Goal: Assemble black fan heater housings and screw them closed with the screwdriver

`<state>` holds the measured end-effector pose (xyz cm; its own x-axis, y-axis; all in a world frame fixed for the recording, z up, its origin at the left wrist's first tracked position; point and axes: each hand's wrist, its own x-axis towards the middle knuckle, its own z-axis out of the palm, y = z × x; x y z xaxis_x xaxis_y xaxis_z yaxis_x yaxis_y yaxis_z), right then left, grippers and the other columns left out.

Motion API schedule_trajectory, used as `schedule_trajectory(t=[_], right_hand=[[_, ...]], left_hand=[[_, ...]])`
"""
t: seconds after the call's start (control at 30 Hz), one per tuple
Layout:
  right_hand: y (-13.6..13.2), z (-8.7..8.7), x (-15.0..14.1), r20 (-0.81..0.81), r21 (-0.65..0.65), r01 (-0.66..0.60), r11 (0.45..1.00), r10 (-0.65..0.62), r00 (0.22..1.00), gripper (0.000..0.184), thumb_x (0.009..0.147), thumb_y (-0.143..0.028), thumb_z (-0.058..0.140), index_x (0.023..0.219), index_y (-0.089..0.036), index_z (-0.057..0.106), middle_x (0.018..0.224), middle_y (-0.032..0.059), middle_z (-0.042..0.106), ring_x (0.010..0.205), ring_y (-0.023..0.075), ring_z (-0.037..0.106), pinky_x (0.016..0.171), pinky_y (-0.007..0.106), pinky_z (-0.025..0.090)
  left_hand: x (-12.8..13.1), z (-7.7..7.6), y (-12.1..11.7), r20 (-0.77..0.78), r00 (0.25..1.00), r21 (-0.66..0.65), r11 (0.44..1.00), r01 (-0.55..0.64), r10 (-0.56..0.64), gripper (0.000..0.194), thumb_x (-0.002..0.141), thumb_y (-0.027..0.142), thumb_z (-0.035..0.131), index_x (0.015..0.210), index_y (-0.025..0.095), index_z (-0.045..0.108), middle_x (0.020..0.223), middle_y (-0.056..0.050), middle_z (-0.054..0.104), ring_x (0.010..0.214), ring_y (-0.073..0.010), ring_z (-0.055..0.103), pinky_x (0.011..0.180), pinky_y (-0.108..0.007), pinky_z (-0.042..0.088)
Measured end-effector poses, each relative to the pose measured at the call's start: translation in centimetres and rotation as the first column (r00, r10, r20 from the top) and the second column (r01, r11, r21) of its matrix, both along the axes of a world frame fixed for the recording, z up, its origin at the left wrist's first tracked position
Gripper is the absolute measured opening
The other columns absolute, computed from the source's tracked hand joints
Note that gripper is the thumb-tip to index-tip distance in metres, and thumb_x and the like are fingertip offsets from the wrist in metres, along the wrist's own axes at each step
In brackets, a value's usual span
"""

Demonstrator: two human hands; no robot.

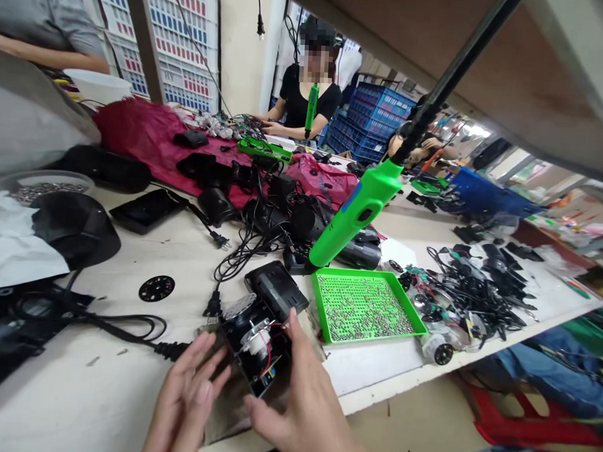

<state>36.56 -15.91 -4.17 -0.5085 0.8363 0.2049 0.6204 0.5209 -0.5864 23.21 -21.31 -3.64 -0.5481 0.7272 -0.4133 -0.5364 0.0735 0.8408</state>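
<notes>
An open black plastic housing (256, 347), with a white motor part and red wires inside, sits between my two hands near the table's front edge. My right hand (307, 393) grips its right side, thumb at the near end and index finger farther up. My left hand (189, 388) is at its left side, fingers apart; whether the fingertips touch it I cannot tell. A glossy black shell (277, 290) lies right behind the housing. Beyond my right hand is a green tray (322, 313) of small screws. Above it hangs a green electric screwdriver (356, 215).
Loose wired parts (479, 287) are heaped at the right. Black housings and a power cord (245, 250) lie behind, near a red cloth (135, 135). A black perforated disc (157, 288) lies at left. A co-worker (312, 93) sits opposite; a red stool (533, 423) stands below right.
</notes>
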Motion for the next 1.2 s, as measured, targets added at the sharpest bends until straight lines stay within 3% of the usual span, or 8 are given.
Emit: schedule_trajectory(t=[0.1,0.23,0.3,0.43,0.6,0.8,1.0,1.2], right_hand=[[-0.2,0.3,0.4,-0.06,0.042,-0.024,0.999,0.027,0.998,0.122,0.074,-0.036,0.076,0.153,-0.017,-0.015,0.152,0.0232,0.037,0.135,0.0374,0.045,0.103,0.051,0.051],[0.1,1.8,0.5,-0.001,0.106,-0.162,0.981,0.163,0.987,0.127,0.073,-0.062,0.075,0.154,-0.015,-0.011,0.147,0.026,0.042,0.131,0.0374,0.051,0.1,0.047,0.054],[0.8,3.0,0.6,0.043,0.123,-0.151,0.981,0.147,0.988,0.108,0.081,-0.066,0.064,0.155,-0.016,0.004,0.141,0.0241,0.05,0.126,0.0354,0.056,0.098,0.048,0.055],[3.8,4.2,0.4,0.169,0.178,0.035,0.983,-0.066,0.983,0.054,0.097,-0.041,0.052,0.141,-0.011,0.042,0.132,0.0224,0.057,0.122,0.034,0.058,0.098,0.053,0.052],[6.9,3.3,-0.9,0.383,0.137,0.048,0.989,-0.098,0.918,0.073,0.085,-0.035,0.07,0.142,0.001,0.041,0.14,0.0285,0.049,0.129,0.0386,0.051,0.107,0.052,0.045],[7.2,3.1,-1.4,0.462,0.036,0.063,0.997,-0.073,0.884,0.084,0.081,-0.034,0.074,0.148,-0.002,0.034,0.139,0.0259,0.051,0.124,0.0375,0.055,0.103,0.049,0.047],[7.6,2.8,-0.7,0.345,-0.011,0.067,0.998,-0.059,0.937,0.076,0.081,-0.03,0.073,0.145,-0.007,0.038,0.136,0.0229,0.055,0.124,0.0342,0.056,0.101,0.048,0.049],[6.9,2.4,1.2,0.047,-0.087,0.136,0.987,-0.132,0.99,0.07,0.084,-0.035,0.068,0.144,-0.015,0.04,0.144,0.0194,0.051,0.131,0.0344,0.051,0.106,0.055,0.044]], left_hand=[[-0.4,-1.5,0.7,0.266,0.963,0.085,0.996,0.016,-0.039,0.07,0.069,0.071,0.064,0.129,0.035,0.058,0.146,-0.003,0.052,0.134,-0.0309,0.045,0.113,-0.045,0.035],[-1.3,-3.4,1.2,0.627,0.747,0.06,0.97,0.237,-0.221,0.068,0.075,0.069,0.06,0.132,0.032,0.06,0.13,-0.006,0.066,0.129,-0.0321,0.052,0.104,-0.045,0.045],[-1.7,-3.9,1.3,0.647,0.74,0.057,0.98,0.191,-0.182,0.059,0.08,0.06,0.061,0.132,0.033,0.059,0.124,-0.005,0.069,0.123,-0.027,0.058,0.098,-0.037,0.05],[-1.5,-2.6,1.9,0.677,0.736,-0.052,0.998,0.019,0.022,0.049,0.089,0.052,0.05,0.133,0.033,0.058,0.115,-0.003,0.073,0.114,-0.0214,0.064,0.099,-0.035,0.049],[-0.8,0.0,2.3,0.694,0.712,-0.122,0.992,-0.027,0.104,0.046,0.092,0.05,0.046,0.132,0.032,0.059,0.11,-0.001,0.075,0.125,-0.0189,0.056,0.112,-0.036,0.036],[-0.9,0.3,2.2,0.709,0.701,-0.105,0.995,-0.001,0.076,0.046,0.092,0.05,0.043,0.13,0.031,0.061,0.112,-0.002,0.074,0.13,-0.0205,0.052,0.113,-0.04,0.033],[-0.6,0.1,2.5,0.658,0.751,-0.084,0.996,0.012,0.047,0.045,0.09,0.053,0.046,0.126,0.032,0.064,0.114,-0.001,0.074,0.133,-0.0208,0.048,0.113,-0.039,0.035],[-0.6,-1.9,1.7,0.653,0.751,0.092,0.994,0.051,-0.099,0.052,0.08,0.061,0.059,0.122,0.032,0.067,0.124,-0.004,0.07,0.133,-0.0295,0.048,0.112,-0.047,0.035]])
